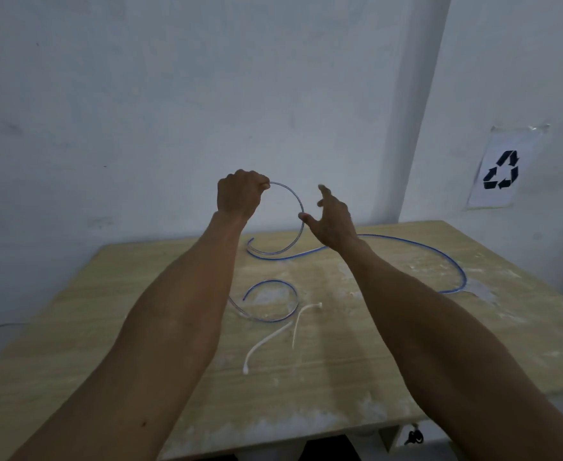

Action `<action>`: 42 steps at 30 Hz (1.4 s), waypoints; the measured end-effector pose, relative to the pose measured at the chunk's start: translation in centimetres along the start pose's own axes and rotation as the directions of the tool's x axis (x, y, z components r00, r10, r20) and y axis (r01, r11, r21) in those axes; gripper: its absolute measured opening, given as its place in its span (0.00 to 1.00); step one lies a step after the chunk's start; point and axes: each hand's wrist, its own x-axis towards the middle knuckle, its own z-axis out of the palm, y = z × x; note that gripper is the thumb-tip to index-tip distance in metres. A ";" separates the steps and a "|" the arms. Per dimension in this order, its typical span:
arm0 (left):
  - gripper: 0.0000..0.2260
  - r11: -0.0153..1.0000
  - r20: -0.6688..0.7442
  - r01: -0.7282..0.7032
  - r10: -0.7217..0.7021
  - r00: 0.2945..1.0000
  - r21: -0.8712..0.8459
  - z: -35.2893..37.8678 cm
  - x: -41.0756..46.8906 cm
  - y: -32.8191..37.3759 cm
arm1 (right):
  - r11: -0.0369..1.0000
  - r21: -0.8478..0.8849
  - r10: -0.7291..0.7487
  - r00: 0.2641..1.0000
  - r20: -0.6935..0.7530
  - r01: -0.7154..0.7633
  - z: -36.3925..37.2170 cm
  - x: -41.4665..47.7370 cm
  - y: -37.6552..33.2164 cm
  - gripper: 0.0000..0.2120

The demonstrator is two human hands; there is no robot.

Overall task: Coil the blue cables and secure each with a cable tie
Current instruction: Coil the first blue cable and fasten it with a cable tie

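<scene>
My left hand (238,194) is raised above the far side of the table, fist closed on one end of a long blue cable (406,242). The cable arcs down from it in a half loop, then trails across the table to the right. My right hand (331,217) is beside that arc with fingers spread; its thumb touches the cable without gripping it. A second, shorter blue cable (286,287) lies curled on the table between my forearms. Two white cable ties (298,322) lie next to it, nearer to me.
The wooden table (340,377) has pale dusty patches and ends at a front edge close to me. A white wall stands right behind it, with a recycling sign (501,169) taped at the right.
</scene>
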 end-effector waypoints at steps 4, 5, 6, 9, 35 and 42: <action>0.11 0.999 -0.041 0.034 -0.035 0.999 -0.041 -1.6 -0.4 -1.6 | 0.998 0.055 0.012 0.996 0.092 -0.017 1.5 1.2 -2.4 0.07; 0.11 0.997 -0.043 0.058 -0.060 0.997 -0.040 -2.0 -0.3 -2.3 | 0.998 0.059 -0.001 0.994 0.114 -0.006 1.7 1.2 -2.7 0.05; 0.11 0.995 -0.032 0.090 -0.092 0.995 -0.041 -2.3 -0.3 -3.0 | 0.997 0.074 -0.005 0.989 0.145 -0.006 1.9 1.0 -2.8 0.06; 0.09 0.968 0.003 0.213 -0.214 0.977 -0.135 -3.1 -0.8 -5.5 | 0.982 0.181 0.023 0.979 0.204 -0.060 2.1 1.0 -2.9 0.06; 0.10 -0.139 0.552 0.539 -0.333 0.765 -0.831 0.1 -4.9 -5.1 | 0.702 0.644 0.201 0.952 0.231 -0.304 3.6 1.1 -5.9 0.14; 0.10 -0.038 0.506 0.521 -0.309 0.805 -0.853 -1.2 -2.6 -5.3 | 0.868 0.496 -0.040 0.997 0.064 0.003 2.5 2.9 -7.4 0.13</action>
